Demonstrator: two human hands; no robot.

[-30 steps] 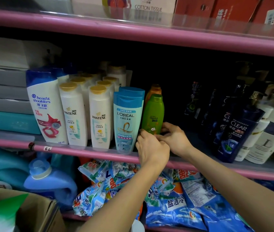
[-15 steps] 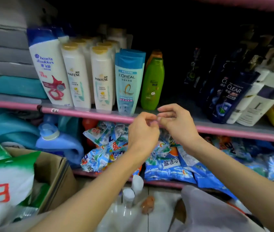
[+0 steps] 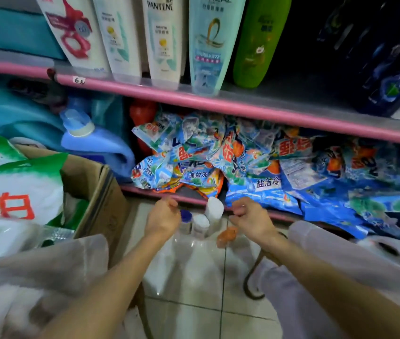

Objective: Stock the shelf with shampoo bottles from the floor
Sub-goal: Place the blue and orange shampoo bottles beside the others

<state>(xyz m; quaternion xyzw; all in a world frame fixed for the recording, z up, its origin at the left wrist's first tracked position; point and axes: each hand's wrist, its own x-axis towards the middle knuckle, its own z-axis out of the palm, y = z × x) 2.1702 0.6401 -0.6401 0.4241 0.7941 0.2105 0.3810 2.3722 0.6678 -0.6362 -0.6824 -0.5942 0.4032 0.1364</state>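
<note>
1. Both hands have dropped from the shelf, where a second ago they were setting the green bottle beside the L'Oreal bottle. The left hand and right hand now hang low over the floor, just in front of the bottom shelf.

2. I read this as one bottle stocked and the reach for the next one starting. The green bottle stands upright on the shelf, next to the L'Oreal bottle and the two Pantene bottles.

3. The remaining shampoo bottles stand on the floor between the two hands. A blue cap, two white caps and an orange cap show.

4. Both hands are loosely curled and, as far as the blur allows, empty. The left hand is just beside the blue cap; whether its fingers already touch that cap I cannot tell. The right hand hovers above the orange cap, apart from it.

5. The bottle bodies are smeared by motion and glare on the tiles, so their count and labels are unreadable. The shelved bottles are cut off at the top edge, and the dark bottles at right are barely legible. Detergent bags fill the bottom shelf, and a cardboard box stands at left.
</note>
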